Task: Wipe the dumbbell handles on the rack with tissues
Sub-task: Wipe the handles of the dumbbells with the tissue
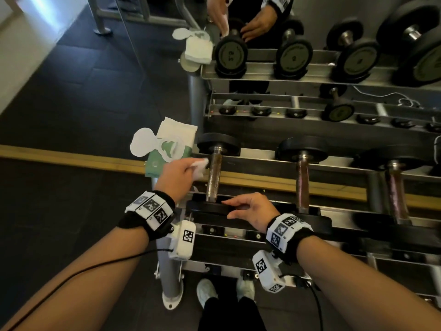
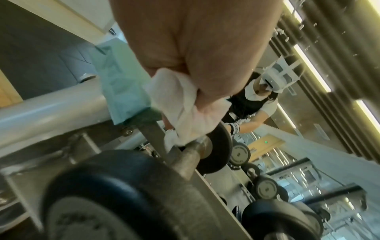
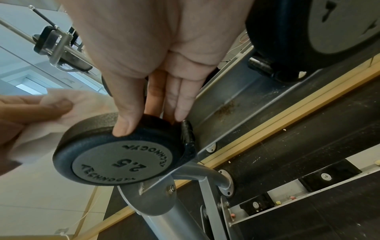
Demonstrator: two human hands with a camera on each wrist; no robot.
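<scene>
The leftmost dumbbell lies on the top tier of the rack [image 1: 338, 212], its worn metal handle [image 1: 214, 177] pointing away from me. My left hand [image 1: 191, 167] grips a crumpled white tissue [image 1: 200, 166] just left of the handle's far end. In the left wrist view the tissue [image 2: 180, 113] touches the handle [image 2: 190, 155] near the far plate. My right hand [image 1: 229, 209] rests with straight fingers on the near plate [image 1: 207, 208]. In the right wrist view the thumb [image 3: 123, 125] lies on the rim of that plate [image 3: 123, 162], which is marked 2.5.
A green tissue pack [image 1: 164, 151] with its white flap open sits at the rack's left end. More dumbbells [image 1: 302, 180] lie to the right. A mirror [image 1: 262, 44] behind the rack doubles everything. A lower tier [image 1: 238, 237] and my shoes [image 1: 206, 291] are below.
</scene>
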